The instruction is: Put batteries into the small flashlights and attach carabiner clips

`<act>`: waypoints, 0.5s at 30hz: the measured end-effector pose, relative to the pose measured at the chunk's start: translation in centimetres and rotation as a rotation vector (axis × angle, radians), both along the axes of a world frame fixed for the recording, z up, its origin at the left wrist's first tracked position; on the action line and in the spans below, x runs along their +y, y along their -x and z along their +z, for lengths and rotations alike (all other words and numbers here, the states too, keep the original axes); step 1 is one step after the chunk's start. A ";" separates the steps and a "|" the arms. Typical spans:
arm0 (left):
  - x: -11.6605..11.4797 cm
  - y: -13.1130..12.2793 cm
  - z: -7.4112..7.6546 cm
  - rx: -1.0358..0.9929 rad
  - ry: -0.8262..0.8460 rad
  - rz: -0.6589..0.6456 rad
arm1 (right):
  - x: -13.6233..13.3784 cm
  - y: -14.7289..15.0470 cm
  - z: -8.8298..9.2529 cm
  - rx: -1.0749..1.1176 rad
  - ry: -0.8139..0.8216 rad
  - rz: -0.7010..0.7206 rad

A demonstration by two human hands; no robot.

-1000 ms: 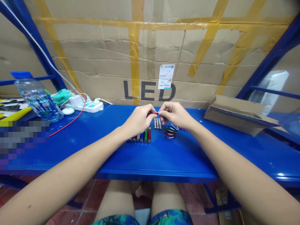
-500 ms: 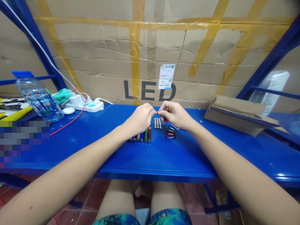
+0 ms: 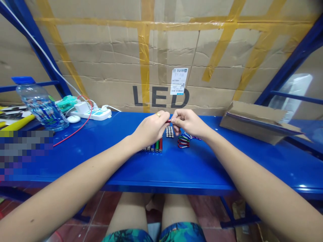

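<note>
My left hand (image 3: 152, 127), with a ring on one finger, is closed around a slim red metal tube (image 3: 169, 121), whose tip shows between both hands. Against the tip's end my right hand (image 3: 185, 122) is pinched; a small part in its fingers cannot be made out. Below the hands lie small silver button-like pieces (image 3: 170, 132) in tidy rows. A row of coloured metal tubes (image 3: 156, 146), red, green, blue and silver, is partly covered by my left hand. Several coloured carabiners (image 3: 184, 141) rest under my right hand.
On the left of the blue table (image 3: 161, 171) stand a plastic bottle (image 3: 41, 106) and a white power strip (image 3: 99, 114) with a red cable (image 3: 82, 127). An open cardboard box (image 3: 257, 122) sits at the right. A large taped carton (image 3: 113, 67) walls off the back.
My left hand has rolled slightly, showing its ring and more of the red tube. Both hands stay together at nearly the same spot.
</note>
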State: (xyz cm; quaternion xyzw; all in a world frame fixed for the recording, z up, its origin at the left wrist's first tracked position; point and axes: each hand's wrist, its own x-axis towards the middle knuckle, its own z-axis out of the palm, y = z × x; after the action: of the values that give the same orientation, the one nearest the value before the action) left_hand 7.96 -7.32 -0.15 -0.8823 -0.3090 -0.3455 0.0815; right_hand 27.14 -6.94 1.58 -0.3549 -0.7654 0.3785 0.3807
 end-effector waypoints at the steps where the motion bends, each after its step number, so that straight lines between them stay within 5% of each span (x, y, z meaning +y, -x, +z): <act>1: -0.1 -0.1 0.1 -0.005 0.000 0.005 | 0.0 0.0 0.1 0.005 -0.009 -0.007; 8: 0.4 -0.8 0.1 -0.099 0.030 0.016 | 0.3 -0.1 0.0 -0.012 -0.121 -0.088; 15: 0.0 -0.3 0.1 0.014 0.135 0.110 | 0.5 0.0 -0.5 -0.045 -0.077 -0.050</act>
State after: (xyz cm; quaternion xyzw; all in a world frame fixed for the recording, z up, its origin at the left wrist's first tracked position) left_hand 8.30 -7.36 -0.03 -0.8700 -0.3788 -0.3126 0.0431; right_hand 27.18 -6.46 1.08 -0.3673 -0.7787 0.3310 0.3862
